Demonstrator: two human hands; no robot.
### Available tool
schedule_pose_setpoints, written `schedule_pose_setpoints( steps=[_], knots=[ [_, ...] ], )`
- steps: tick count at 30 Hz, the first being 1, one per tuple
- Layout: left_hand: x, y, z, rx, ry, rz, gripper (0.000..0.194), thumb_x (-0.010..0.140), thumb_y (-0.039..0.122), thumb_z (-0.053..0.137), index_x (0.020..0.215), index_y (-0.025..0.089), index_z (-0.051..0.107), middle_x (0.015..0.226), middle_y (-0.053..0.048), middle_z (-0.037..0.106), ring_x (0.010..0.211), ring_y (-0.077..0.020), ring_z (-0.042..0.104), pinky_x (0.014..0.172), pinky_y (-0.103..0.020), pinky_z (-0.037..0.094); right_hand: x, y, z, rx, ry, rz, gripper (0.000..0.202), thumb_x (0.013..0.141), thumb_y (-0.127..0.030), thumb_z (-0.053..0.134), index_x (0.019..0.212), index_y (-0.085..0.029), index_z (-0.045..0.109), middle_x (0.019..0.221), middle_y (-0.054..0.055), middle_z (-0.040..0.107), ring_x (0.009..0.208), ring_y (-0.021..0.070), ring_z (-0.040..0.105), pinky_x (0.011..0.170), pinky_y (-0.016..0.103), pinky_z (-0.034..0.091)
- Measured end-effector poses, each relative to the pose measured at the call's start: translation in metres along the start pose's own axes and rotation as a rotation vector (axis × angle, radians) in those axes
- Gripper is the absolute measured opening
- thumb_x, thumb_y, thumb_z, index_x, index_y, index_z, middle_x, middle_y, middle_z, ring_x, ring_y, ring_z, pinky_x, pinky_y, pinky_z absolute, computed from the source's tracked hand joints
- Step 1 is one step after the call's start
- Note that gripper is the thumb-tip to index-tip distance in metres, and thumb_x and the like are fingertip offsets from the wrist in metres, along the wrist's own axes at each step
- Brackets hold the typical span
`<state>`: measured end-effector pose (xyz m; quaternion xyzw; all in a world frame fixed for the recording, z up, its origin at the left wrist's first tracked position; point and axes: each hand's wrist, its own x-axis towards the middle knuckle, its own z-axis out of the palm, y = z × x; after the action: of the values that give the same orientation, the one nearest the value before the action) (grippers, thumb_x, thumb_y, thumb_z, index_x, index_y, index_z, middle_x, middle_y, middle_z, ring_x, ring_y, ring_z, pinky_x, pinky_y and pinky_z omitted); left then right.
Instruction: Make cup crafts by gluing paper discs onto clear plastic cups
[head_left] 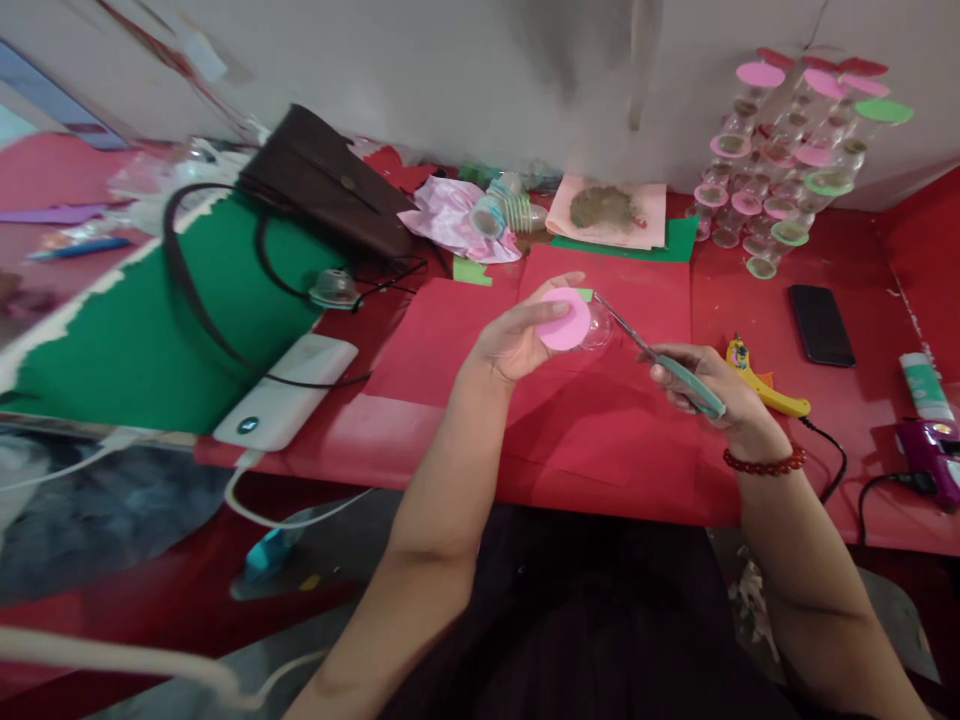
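Observation:
My left hand [517, 335] grips a clear plastic cup [598, 328] with a round pink paper disc [564, 320] on its near face; the thumb presses on the disc. A small bit of green paper [583, 295] shows at the cup's upper edge. My right hand [709, 385] is closed around the grey-green handles of a pair of scissors [682, 383]. Their thin metal blades point up and left, with the tips close to the green paper. Whether the tips touch it I cannot tell. Both hands are above red paper sheets [600, 420] on the red table.
Right of my hands lie a yellow glue gun [772, 392], a black phone [821, 325] and a glue stick [926, 387]. Strings of plastic cups with paper discs [787, 150] hang at the back right. A brown bag [330, 180] and a white power bank [289, 395] are left.

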<state>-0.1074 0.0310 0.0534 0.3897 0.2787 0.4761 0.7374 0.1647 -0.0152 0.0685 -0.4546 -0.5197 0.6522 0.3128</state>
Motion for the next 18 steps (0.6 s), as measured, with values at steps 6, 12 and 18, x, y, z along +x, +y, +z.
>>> schedule_pose_setpoints(
  steps=[6, 12, 18],
  knots=[
    [-0.001, 0.002, 0.001, -0.021, 0.029, -0.004, 0.082, 0.07, 0.029, 0.09, 0.145, 0.021, 0.059, 0.081, -0.001, 0.072, 0.07, -0.0161, 0.069, 0.065, -0.027, 0.053, 0.001, -0.001, 0.003, -0.052, 0.044, 0.011, 0.058, 0.066, -0.06, 0.092, 0.101, -0.018, 0.074, 0.058, -0.009, 0.049, 0.042, 0.0043, 0.035, 0.04, 0.024, 0.023],
    [0.004, -0.001, 0.002, -0.073, 0.087, -0.02, 0.063, 0.077, 0.031, 0.084, 0.136, 0.021, 0.064, 0.089, -0.002, 0.077, 0.083, -0.0197, 0.076, 0.078, -0.034, 0.061, 0.011, 0.015, 0.011, -0.561, 0.388, -0.107, 0.056, 0.077, -0.06, 0.085, 0.112, -0.019, 0.071, 0.068, -0.002, 0.059, 0.055, 0.0142, 0.055, 0.052, 0.028, 0.039],
    [0.013, -0.01, -0.004, -0.115, 0.135, -0.058, 0.044, 0.078, 0.037, 0.082, 0.117, 0.019, 0.072, 0.092, -0.005, 0.08, 0.091, -0.0235, 0.078, 0.083, -0.037, 0.062, 0.01, 0.02, 0.032, -1.283, 0.462, -0.006, 0.03, 0.094, -0.027, 0.064, 0.121, -0.016, 0.071, 0.106, 0.019, 0.076, 0.081, 0.0299, 0.073, 0.066, 0.036, 0.046]
  ],
)
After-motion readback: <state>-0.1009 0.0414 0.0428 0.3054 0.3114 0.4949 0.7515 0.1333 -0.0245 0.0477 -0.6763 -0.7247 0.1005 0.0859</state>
